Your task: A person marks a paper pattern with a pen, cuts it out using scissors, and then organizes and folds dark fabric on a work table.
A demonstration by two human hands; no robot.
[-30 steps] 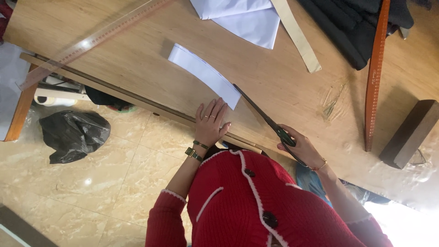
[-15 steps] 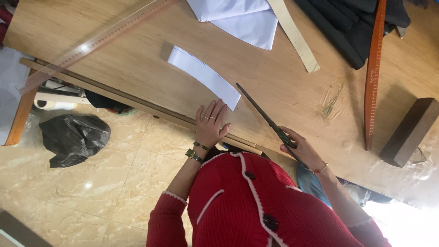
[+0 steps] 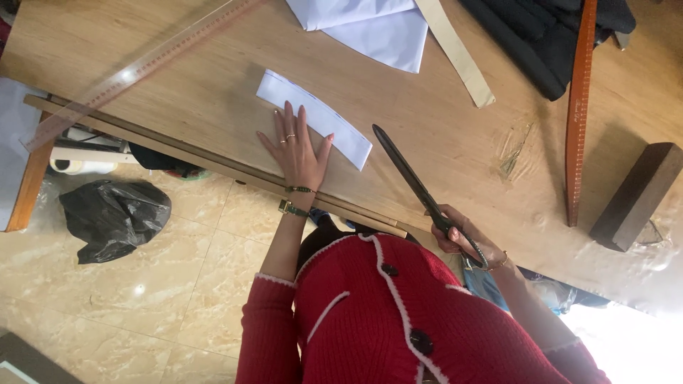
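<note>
On the wooden table (image 3: 213, 85), the left hand (image 3: 297, 151) had slid forward, flat and spread, onto the white paper strip (image 3: 313, 117). Right of the strip, the right hand (image 3: 462, 238) gripped long scissors (image 3: 413, 178), blades seemingly closed.

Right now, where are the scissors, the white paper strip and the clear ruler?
scissors (image 3: 409, 174), head view, middle of the dark blades.
white paper strip (image 3: 341, 131), head view, bare part right of the hand.
clear ruler (image 3: 142, 67), head view, mid-length of its plastic.
</note>
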